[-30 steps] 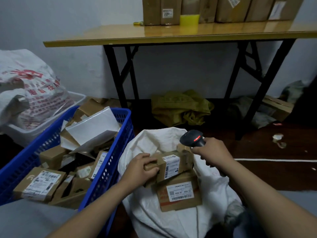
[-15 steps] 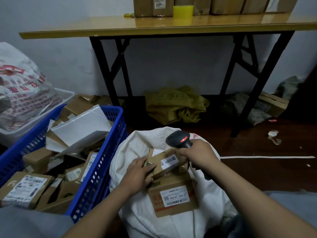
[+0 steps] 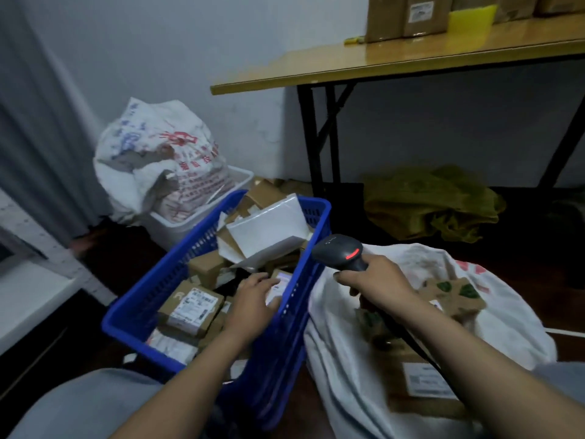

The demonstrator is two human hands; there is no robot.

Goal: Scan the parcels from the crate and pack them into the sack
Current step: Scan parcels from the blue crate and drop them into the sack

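Note:
The blue crate stands on the floor at centre left, filled with several cardboard parcels and a white mailer. My left hand reaches into it and grips a small labelled parcel against the crate's right wall. To the right of the crate lies the open white sack, holding a green-printed box and a labelled box. My right hand holds the black scanner above the sack's left edge, its red light on and its head pointing towards the crate.
A full printed sack sits in a white tub behind the crate. A folding table with cartons stands at the back right, its black legs near the crate. Olive cloth lies under it.
My left hand let go of the scanned parcel over the sack and moved left into the crate onto another parcel. The view swung left. The scanner stayed in my right hand.

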